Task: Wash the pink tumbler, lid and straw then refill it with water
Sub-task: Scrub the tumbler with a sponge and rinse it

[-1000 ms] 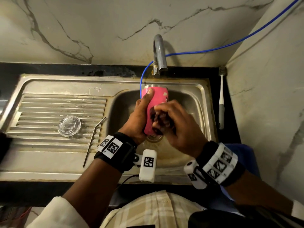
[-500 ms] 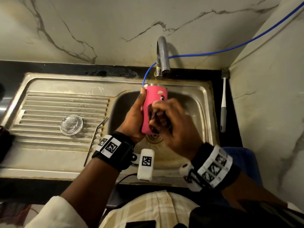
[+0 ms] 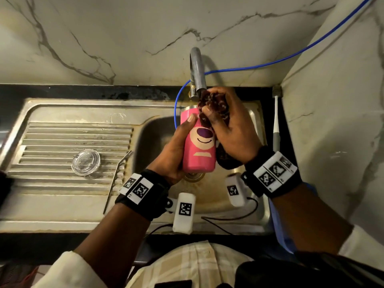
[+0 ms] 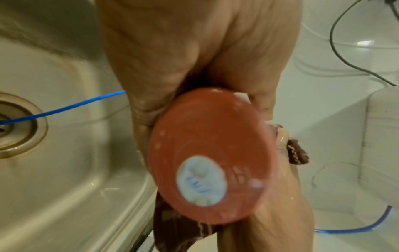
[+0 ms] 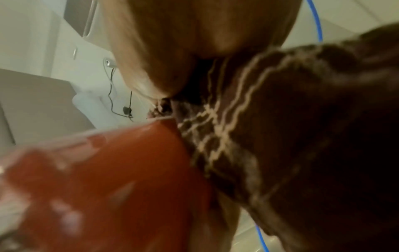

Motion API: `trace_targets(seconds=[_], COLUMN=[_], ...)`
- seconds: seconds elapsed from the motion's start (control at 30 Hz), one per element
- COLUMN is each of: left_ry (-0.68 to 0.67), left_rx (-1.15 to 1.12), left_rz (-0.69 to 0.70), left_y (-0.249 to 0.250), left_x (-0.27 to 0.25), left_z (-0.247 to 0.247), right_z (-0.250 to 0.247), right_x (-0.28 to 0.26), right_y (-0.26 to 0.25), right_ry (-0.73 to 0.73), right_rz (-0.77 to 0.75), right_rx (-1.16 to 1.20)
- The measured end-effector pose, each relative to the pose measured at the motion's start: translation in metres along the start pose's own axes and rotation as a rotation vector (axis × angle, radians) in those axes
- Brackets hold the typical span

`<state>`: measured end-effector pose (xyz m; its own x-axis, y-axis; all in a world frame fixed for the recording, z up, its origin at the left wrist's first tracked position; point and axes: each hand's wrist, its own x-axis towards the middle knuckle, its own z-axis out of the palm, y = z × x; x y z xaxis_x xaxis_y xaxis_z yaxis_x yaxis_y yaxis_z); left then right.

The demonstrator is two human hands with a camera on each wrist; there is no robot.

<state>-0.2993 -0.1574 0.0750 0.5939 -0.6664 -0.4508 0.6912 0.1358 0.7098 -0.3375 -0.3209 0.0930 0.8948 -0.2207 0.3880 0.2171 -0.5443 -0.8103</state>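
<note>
Over the steel sink (image 3: 239,202), the left hand (image 3: 176,150) gripped the pink tumbler (image 3: 199,146), its long axis running twelve to six. At two o'clock, the right hand (image 3: 230,129) clutched a brown cloth (image 3: 214,107) against its rim

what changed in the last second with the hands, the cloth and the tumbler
The right hand slid the dark cloth up the pink tumbler from its lower part to the rim under the tap, uncovering the printed face. The left hand kept gripping the tumbler. Lid and straw stayed on the drainboard.
</note>
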Motion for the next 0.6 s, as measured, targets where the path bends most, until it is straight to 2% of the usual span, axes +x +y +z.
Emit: trace_targets(seconds=[0.17,0.3,0.37,0.43,0.5,0.6], left_ry=[-0.003,-0.010,-0.008,0.013,0.005,-0.021], left_rx=[-0.050,-0.171,-0.173,-0.151,-0.123,-0.101], left_rz=[0.005,-0.030,-0.038,-0.028,-0.010,-0.002], left_y=[0.004,0.011,0.012,0.008,0.006,0.001], left_x=[-0.007,-0.006,-0.005,-0.002,-0.003,-0.006], left_z=[-0.005,-0.008,-0.011,-0.013,-0.010,-0.003], right_z=[0.008,0.019,0.022,0.017,0.009,-0.002], right_x=[-0.016,-0.057,-0.073,-0.078,-0.070,-0.046], right_y=[-0.009,-0.022,-0.027,-0.030,-0.030,-0.027], right_ry=[-0.032,-0.170,-0.274,-0.319,-0.289,-0.183], right_rz=[-0.038,-0.103,-0.163,-0.226,-0.233,-0.148], right_rx=[-0.091,-0.107,-0.135,-0.170,-0.167,-0.155])
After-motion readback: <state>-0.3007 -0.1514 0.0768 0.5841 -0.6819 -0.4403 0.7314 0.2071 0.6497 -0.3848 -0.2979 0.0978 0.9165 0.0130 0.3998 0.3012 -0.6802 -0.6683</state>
